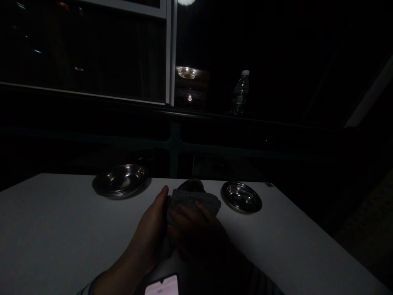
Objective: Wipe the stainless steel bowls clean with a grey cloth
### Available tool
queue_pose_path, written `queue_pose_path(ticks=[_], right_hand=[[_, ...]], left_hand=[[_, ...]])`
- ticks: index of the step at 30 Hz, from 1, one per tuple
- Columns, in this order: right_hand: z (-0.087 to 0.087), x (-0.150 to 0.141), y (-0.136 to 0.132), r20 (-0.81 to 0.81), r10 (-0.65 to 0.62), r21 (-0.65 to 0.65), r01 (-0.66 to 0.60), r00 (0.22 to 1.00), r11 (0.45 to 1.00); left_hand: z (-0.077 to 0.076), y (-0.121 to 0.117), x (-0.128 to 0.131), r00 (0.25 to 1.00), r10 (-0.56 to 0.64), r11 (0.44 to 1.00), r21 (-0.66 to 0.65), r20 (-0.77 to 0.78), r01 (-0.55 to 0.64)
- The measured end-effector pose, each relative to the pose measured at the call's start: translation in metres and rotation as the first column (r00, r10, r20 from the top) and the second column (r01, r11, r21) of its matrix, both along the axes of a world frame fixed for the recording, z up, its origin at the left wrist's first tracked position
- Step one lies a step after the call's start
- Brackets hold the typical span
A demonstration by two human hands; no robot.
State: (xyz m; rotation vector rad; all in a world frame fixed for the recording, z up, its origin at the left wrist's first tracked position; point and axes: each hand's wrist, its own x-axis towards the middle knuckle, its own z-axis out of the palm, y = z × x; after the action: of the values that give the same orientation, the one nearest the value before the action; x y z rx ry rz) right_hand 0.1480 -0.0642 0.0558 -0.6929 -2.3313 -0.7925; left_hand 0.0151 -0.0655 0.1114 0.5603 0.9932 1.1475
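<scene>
My left hand grips the left side of a shiny metal dish, its thumb along the rim and its other fingers hidden underneath. Over the dish lies a grey cloth, pressed down by my right hand. The right fingers are bent onto the cloth. Most of the dish is covered by cloth and hand, and its shape is hard to make out in the dim light. To the left sits a stack of steel dishes. A smaller steel dish rests on the right.
The white table carries these things. A lit phone lies at its near edge. Beyond the table, a plastic bottle stands by a dark window with a white frame. A lamp's reflection shows in the glass.
</scene>
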Motion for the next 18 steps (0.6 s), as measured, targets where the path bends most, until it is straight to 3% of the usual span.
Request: queue_pose_path(ticks=[5, 8, 12, 16, 18], right_hand=[[0.007, 0.011, 0.013, -0.172, 0.015, -0.007, -0.016, 0.985, 1.000], [0.012, 0.020, 0.017, -0.324, -0.010, -0.175, -0.049, 0.946, 0.983], [0.012, 0.029, 0.019, -0.517, -0.066, -0.385, -0.163, 0.853, 0.908], [0.011, 0.028, 0.021, -0.663, -0.124, -0.424, -0.233, 0.739, 0.875], [0.011, 0.026, 0.020, -0.654, -0.144, -0.425, -0.203, 0.743, 0.882]], left_hand=[[-0.005, -0.001, 0.005, 0.997, 0.032, 0.998, 0.047, -0.067, -0.029], [-0.004, 0.000, 0.005, 0.995, 0.089, 0.995, 0.043, -0.054, -0.087], [0.002, 0.001, 0.003, 0.987, 0.161, 0.986, 0.042, -0.018, -0.160], [0.007, -0.001, 0.002, 0.994, 0.111, 0.992, 0.050, 0.012, -0.112], [0.006, -0.003, 0.003, 0.994, 0.107, 0.993, 0.043, 0.003, -0.107]])
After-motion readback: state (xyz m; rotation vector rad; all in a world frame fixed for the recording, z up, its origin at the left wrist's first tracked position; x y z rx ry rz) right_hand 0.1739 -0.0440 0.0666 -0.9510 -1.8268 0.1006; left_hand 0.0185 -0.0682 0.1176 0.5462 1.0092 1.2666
